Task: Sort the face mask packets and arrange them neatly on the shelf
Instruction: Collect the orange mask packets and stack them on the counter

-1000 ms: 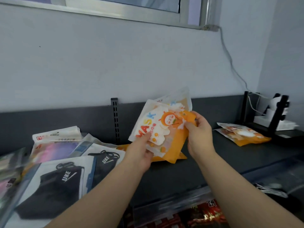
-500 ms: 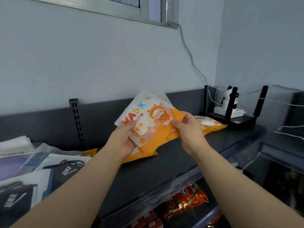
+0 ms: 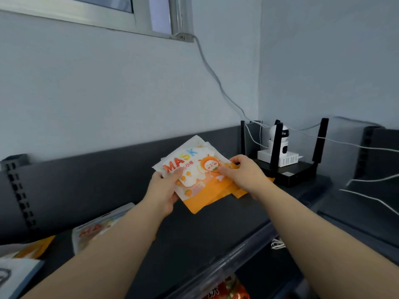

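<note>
Both hands have carried the stack of packets (image 3: 194, 182) rightward, nearer the black router (image 3: 289, 172), and it now sits lower over the dark shelf (image 3: 216, 234). The front packet reads "MASK" in red, orange and blue beside a cartoon face; the small characters under it are too small to read. Left hand (image 3: 164, 192) grips the stack's left edge, thumb on the front, fingers curled beneath. Right hand (image 3: 239, 171) pinches the right edge, thumb on the print.

A matching packet (image 3: 97, 229) lies flat on the shelf to the left, its lettering blurred. Grey-white wall and a window frame (image 3: 151, 24) are above, with a grey cable (image 3: 216, 83) running down to the corner. A white camera (image 3: 280, 143) stands on the router among its antennas. Red packets (image 3: 226, 288) show below the shelf edge, print unreadable.
</note>
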